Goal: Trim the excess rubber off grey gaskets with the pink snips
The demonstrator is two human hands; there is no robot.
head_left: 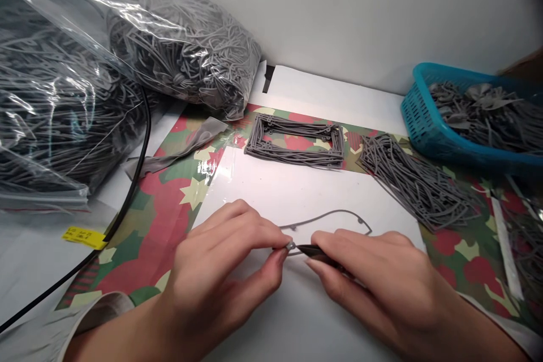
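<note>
Head view has your left grip [229, 257] pinching a thin, small-tabbed grey strip [339, 211] that loops out beyond both grips, your right grip [377, 274] clasping a dark pointed tool [316, 251].

The head camera looks forward and down from close above the patterned mat [165, 203], its top-right corner perhaps shaded.
</note>
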